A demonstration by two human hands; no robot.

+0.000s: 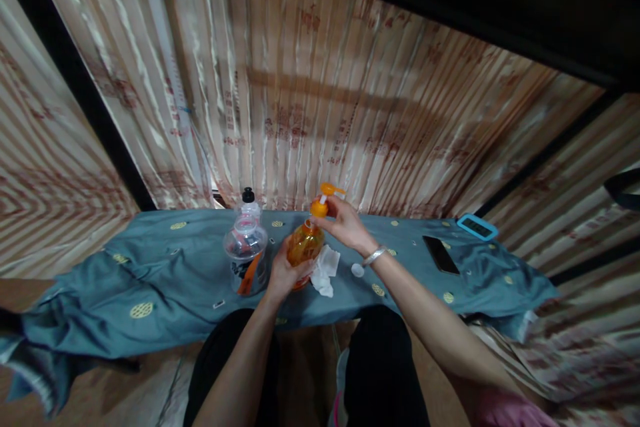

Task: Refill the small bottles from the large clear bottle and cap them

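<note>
Head view: left hand (286, 271) grips orange bottle (304, 245); right hand (344, 221) fingers closed round pump top (323, 201), seated in neck, tightness unclear; tissue (323, 268) just right.

1. A low table draped in a blue-green cloth (165, 260) with gold motifs.
2. On it stand a clear bottle (245, 250) and an orange pump bottle (305, 243).
3. A white tissue (325, 268), small white cap (357, 270), dark phone (441, 254) and blue-framed device (477, 227) lie there.

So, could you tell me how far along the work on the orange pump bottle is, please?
Done: the orange bottle stands on the blue cloth. In hand: the left hand steadies it and the right hand grips the pump head. Left: whether the pump is fully seated is unclear.
</note>
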